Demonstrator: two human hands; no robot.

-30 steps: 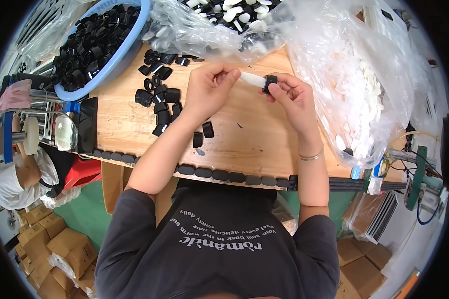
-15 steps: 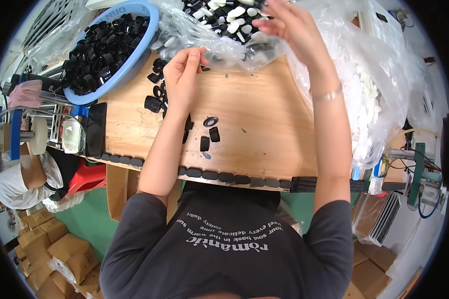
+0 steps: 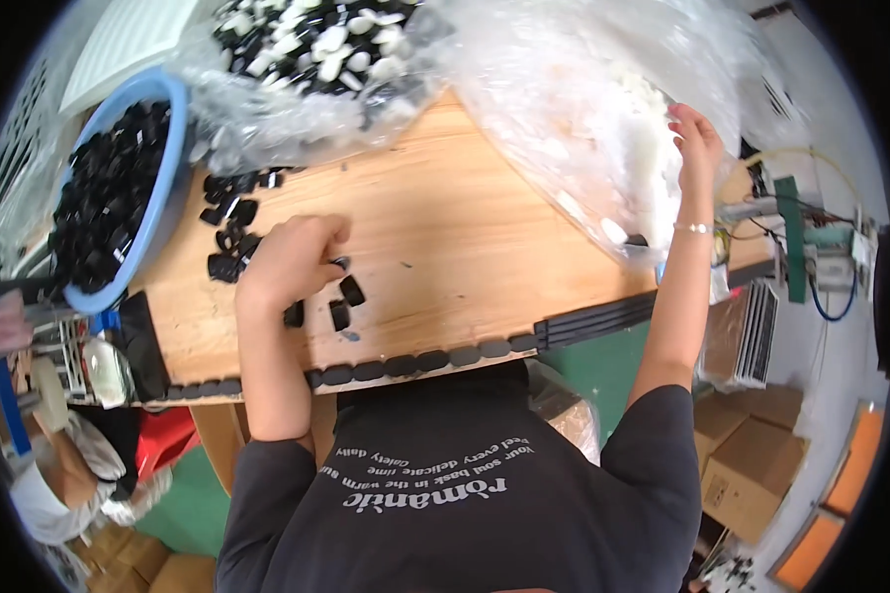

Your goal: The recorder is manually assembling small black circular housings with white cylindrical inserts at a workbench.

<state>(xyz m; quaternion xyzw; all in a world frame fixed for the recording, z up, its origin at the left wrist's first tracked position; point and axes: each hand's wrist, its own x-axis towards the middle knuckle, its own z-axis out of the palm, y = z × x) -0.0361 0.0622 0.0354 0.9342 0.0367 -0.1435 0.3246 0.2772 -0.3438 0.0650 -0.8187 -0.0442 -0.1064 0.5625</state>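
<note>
The left hand [image 3: 292, 261] curls inward, back upward, while the right hand [image 3: 699, 146] reaches outward, fingers [image 3: 680, 111] loosely bent.

Black rings [image 3: 352, 290], scattered; white pieces [image 3: 648, 148], heaped

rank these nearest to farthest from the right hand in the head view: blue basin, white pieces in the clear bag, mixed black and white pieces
1. White pieces: right beside the right hand, just to its left
2. Mixed black and white pieces: farther left, near the top edge
3. Blue basin: far left side
</note>
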